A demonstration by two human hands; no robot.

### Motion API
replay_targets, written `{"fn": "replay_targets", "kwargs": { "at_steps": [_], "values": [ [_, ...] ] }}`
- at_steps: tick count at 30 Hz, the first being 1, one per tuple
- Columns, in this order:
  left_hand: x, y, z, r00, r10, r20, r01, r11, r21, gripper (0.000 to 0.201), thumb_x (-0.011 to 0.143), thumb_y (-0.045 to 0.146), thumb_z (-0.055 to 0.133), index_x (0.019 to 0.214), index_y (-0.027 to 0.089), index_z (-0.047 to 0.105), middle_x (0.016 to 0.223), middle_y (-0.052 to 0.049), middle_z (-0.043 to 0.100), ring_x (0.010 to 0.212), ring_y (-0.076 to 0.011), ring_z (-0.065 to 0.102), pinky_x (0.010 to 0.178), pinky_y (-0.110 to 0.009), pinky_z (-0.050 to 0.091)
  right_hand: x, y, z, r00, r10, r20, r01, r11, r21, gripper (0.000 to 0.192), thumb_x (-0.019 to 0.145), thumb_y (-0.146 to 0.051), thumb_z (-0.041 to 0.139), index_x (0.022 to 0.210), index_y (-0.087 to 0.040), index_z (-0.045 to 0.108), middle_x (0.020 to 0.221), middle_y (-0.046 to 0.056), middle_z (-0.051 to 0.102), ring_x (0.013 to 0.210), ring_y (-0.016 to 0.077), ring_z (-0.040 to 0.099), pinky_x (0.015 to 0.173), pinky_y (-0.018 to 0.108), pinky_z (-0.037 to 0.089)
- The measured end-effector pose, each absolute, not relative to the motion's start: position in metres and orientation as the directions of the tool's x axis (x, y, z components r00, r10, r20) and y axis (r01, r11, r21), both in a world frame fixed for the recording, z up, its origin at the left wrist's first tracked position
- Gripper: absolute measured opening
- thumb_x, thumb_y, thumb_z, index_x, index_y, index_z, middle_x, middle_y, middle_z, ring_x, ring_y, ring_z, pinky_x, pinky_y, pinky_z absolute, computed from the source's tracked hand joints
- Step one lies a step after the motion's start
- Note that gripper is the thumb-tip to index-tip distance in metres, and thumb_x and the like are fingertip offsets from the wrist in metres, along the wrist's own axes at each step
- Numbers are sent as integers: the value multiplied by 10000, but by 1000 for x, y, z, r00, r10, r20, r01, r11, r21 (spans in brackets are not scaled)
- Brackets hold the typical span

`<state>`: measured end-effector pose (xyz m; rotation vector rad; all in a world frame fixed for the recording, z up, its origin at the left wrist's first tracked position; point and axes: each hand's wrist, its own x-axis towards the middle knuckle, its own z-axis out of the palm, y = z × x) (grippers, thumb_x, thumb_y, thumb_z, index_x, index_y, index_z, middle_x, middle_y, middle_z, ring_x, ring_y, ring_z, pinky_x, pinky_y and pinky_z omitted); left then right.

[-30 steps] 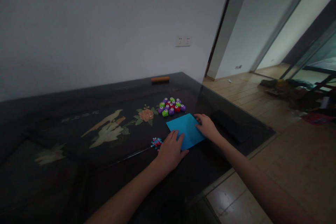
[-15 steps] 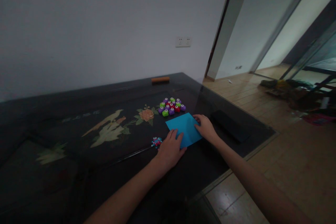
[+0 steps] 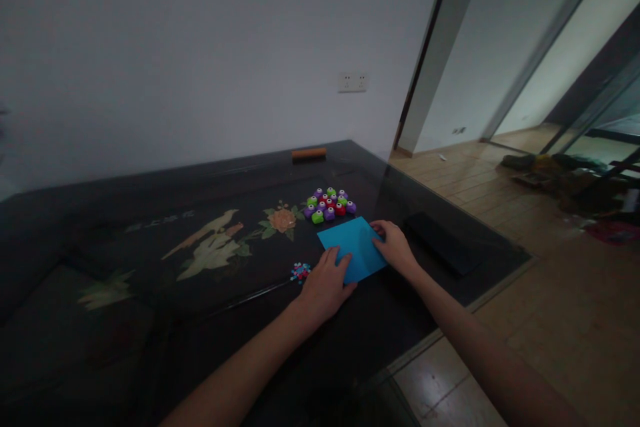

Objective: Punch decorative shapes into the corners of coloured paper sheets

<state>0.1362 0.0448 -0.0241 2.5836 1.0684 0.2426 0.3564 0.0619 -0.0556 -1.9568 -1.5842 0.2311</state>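
Note:
A square sheet of blue paper (image 3: 356, 247) lies on the dark table in front of me. My left hand (image 3: 327, 280) rests palm down at its lower left edge, fingers spread and fingertips on the paper. At the right edge, my right hand (image 3: 395, 248) has its thumb on top of the sheet and its fingers curled around the side, closed on it. Just left of my left hand is a small pile of pink, blue and white pieces (image 3: 300, 272). Beyond the paper sits a cluster of purple, green and red eye-like toy pieces (image 3: 330, 205).
The glossy black table (image 3: 240, 347) bears a bird-and-flower picture (image 3: 215, 247). An orange-brown stick-like block (image 3: 309, 154) lies near the wall. A long black object (image 3: 443, 243) lies right of my right hand. Past the table's right edge is a tiled floor (image 3: 500, 213).
The camera view has shifted slightly, moving everything a little right and down in the picture. Both hands keep their places on the blue paper.

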Motion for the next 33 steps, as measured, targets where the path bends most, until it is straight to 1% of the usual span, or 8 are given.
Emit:
{"fn": "replay_targets", "kwargs": {
  "at_steps": [7,16,26,30,32,33],
  "values": [
    [134,48,-30,712,701,46,635,-670,384,550,809,320,597,1319,191,437,1422,-155,377,1323,-286,334,1050,-421,337,358,64,-60,268,931,246,824,-89,-560,353,699,-70,555,1041,-144,592,992,87,608,917,195,557,846,329,437],
    [134,49,-30,719,694,47,630,-678,379,556,813,328,590,1323,167,439,1416,-176,378,1323,-306,326,1051,-425,336,358,64,-59,272,933,237,818,-95,-567,366,700,-74,558,1063,-106,594,1004,109,602,919,205,552,849,325,436],
    [133,48,-31,722,688,65,623,-689,369,521,818,321,583,1301,171,459,1403,-169,386,1309,-303,346,1040,-411,352,355,62,-56,283,927,247,801,-87,-592,356,693,-75,572,1042,-131,609,980,92,610,902,203,554,838,333,435],
    [132,49,-30,740,667,90,601,-715,357,573,801,356,609,1315,169,441,1414,-177,375,1320,-311,322,1042,-428,342,358,59,-51,314,909,273,771,-76,-633,290,747,-150,558,1033,-136,610,1005,101,616,887,197,570,788,322,454],
    [132,50,-22,752,646,131,578,-742,340,601,795,392,614,1323,173,429,1418,-175,378,1314,-314,325,1032,-443,347,360,56,-43,342,881,327,719,-21,-695,250,797,-228,530,1018,-146,612,1010,99,626,876,197,580,758,320,458],
    [132,50,-16,755,636,159,567,-755,329,582,804,396,604,1316,177,434,1408,-167,397,1297,-308,350,1023,-446,353,360,54,-37,354,864,358,679,26,-734,238,817,-267,515,999,-152,616,989,94,636,861,198,586,745,321,457]
  ]
}}
